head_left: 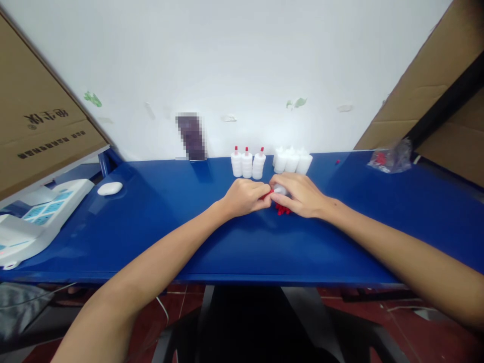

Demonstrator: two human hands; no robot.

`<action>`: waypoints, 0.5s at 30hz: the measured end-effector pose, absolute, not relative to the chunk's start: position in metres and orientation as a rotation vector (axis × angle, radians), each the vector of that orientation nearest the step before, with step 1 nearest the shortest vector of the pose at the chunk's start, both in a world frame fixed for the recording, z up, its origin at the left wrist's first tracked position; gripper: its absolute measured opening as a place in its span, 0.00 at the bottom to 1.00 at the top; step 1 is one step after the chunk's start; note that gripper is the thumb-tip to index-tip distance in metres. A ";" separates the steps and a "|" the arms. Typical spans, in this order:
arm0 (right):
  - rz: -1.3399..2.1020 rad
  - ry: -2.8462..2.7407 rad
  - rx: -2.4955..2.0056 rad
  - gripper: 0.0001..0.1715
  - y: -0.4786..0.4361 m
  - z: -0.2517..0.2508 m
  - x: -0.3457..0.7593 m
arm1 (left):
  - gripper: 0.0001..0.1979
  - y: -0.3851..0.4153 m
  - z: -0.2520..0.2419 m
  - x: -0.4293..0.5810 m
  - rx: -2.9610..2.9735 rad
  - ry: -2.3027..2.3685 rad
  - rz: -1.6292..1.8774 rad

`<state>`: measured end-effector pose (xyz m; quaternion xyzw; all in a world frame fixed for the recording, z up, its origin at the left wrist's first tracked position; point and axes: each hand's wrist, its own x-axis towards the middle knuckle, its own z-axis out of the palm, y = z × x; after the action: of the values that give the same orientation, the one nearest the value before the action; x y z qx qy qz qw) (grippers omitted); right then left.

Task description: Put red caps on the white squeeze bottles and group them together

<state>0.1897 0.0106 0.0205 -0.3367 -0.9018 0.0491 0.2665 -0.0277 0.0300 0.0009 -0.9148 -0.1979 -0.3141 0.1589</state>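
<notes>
Both your hands meet at the middle of the table (189, 237), past its near edge. Your left hand (245, 197) has its fingers pinched together on a red cap (267, 193). Your right hand (302, 195) is curled around a small white bottle (280, 189), which seems to lie on its side with its neck toward the cap. Cap and bottle touch, but your fingers hide whether the cap is seated.

It looks as if the cap is going onto the neck. Hold the bottle steady in the right hand, line the cap up square with the neck, and work it with the left fingertips alone; a tilted cap would likely jam or slip off. Resting your wrists on the table should help your control.

Just under your right hand lies a small heap of loose caps (282, 209); keep your palm off them so none scatter. Behind the hands stand three capped bottles (247, 163) in a row, and just right of them a cluster of uncapped bottles (292, 161), near the wall. Farther right lies a clear bag (391, 157).
</notes>
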 end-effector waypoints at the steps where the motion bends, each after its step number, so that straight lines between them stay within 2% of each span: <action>1: 0.139 -2.427 -0.913 0.27 0.010 0.020 0.190 | 0.18 0.030 0.001 -0.028 -2.626 -0.578 -0.887; 15: 0.219 -2.362 -0.852 0.24 0.002 0.025 0.190 | 0.18 0.024 0.004 -0.023 -2.606 -0.464 -0.867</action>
<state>0.1905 0.0016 0.0251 -0.3218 -0.8923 0.0828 0.3056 -0.0228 0.0238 0.0041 -0.9209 -0.1640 -0.3062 0.1771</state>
